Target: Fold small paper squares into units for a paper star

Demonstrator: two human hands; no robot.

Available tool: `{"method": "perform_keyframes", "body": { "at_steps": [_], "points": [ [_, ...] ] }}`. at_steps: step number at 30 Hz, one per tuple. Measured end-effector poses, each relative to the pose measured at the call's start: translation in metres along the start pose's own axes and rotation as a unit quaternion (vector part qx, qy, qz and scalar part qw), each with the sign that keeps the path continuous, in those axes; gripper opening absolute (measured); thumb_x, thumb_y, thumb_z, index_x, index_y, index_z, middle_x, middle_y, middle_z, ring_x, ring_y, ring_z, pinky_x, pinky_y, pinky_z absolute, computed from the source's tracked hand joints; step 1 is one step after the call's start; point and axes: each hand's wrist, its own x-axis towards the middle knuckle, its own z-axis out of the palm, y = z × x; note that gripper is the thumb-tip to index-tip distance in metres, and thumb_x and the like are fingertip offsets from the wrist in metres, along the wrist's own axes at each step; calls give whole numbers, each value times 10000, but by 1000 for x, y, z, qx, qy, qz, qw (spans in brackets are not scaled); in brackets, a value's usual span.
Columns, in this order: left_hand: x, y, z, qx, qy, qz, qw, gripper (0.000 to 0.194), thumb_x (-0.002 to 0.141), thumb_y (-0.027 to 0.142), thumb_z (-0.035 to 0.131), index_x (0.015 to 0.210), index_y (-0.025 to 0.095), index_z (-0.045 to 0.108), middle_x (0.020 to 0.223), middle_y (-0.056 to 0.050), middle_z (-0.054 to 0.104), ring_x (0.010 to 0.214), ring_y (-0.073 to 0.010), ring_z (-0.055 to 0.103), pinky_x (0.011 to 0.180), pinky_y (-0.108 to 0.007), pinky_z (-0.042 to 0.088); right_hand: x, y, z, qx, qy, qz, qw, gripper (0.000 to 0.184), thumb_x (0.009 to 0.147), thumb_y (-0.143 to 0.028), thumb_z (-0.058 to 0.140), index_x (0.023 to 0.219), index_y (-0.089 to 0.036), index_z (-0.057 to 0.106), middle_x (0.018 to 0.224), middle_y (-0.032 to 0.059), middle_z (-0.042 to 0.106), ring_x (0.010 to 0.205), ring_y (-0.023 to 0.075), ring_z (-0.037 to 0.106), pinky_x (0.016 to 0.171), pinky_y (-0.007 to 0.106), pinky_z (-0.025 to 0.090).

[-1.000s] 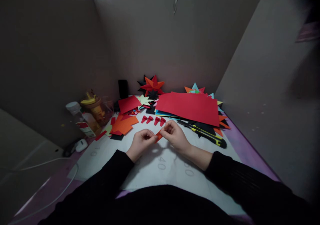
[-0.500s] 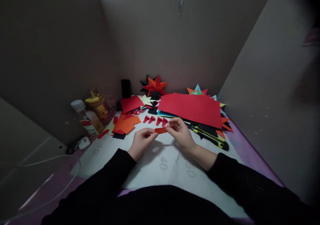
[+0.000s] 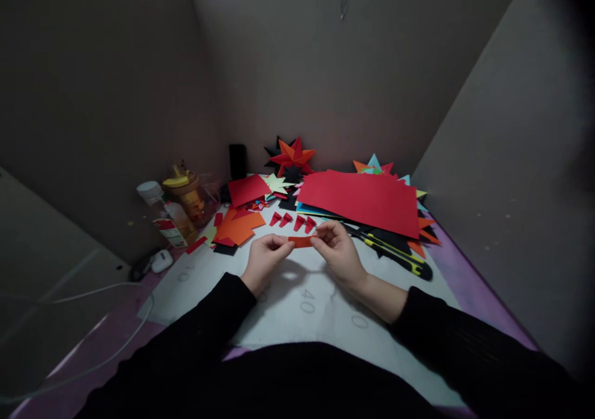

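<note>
A small orange-red paper strip (image 3: 301, 242) is stretched between my two hands above the white numbered mat (image 3: 279, 313). My left hand (image 3: 268, 259) pinches its left end between thumb and fingers. At the right end, my right hand (image 3: 341, 255) is closed on it the same way. Just beyond the strip, several small folded red paper pieces (image 3: 298, 222) lie in a row. Whether the strip is folded double I cannot tell.
Orange paper sheets (image 3: 237, 225) lie to the left, a large red sheet (image 3: 360, 199) to the right. Yellow-and-black scissors or cutters (image 3: 400, 258) lie right of my hand. Folded stars (image 3: 294, 155), a white-capped bottle (image 3: 170, 217) and a yellow-lidded cup (image 3: 186, 193) stand further back.
The view has shifted slightly, so everything sits a little further right. Both hands keep their pinch; the strip's visible face looks narrower and more level than before.
</note>
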Motion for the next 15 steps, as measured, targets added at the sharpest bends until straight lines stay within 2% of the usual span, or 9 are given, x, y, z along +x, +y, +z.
{"method": "perform_keyframes", "body": {
  "at_steps": [5,15],
  "points": [
    [1,0,0,-14,4,20,1000,278,652,306,759,570,161,537,634,1,631,592,-116,549,590,-240,421,0,0,0,17,2,1,1000,217,732,-260,670,873,-237,507,768,-22,540,687,139,514,651,281,417],
    [-1,1,-2,20,1,40,999,252,668,299,751,587,162,555,638,-5,639,605,-125,564,600,-243,430,1,6,-1,20,-6,9,1000,199,742,-241,652,886,-236,514,768,-29,535,685,136,508,652,273,409]
  ]
}}
